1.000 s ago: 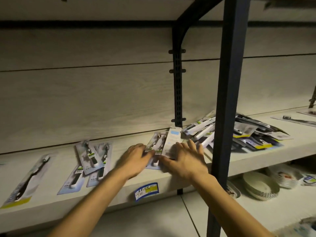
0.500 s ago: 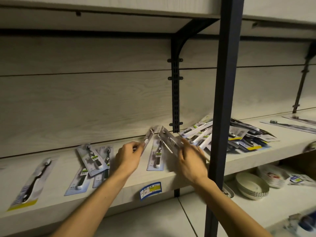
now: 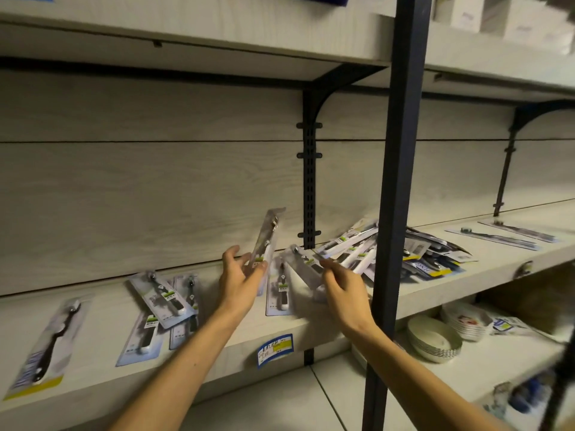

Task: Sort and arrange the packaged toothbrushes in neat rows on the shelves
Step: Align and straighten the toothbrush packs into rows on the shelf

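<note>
Two packs in hand: left hand [image 3: 241, 276] pinches one upright toothbrush pack [image 3: 266, 241], right hand [image 3: 340, 286] grips a tilted pack [image 3: 306, 265], five flat on shelf [image 3: 102, 309] toward 9 o'clock, jumbled pile [image 3: 389, 253] at 3 o'clock.

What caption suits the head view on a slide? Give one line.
Left hand lifts one packaged toothbrush upright while right hand pinches another above the shelf.

Both hands raised over the shelf, each holding something

The left hand [image 3: 239, 279] pinches a toothbrush pack [image 3: 267, 237] upright between thumb and fingers; the right hand [image 3: 342, 286], fingers curled, grips another pack [image 3: 306, 264] near the shelf's front edge.
</note>
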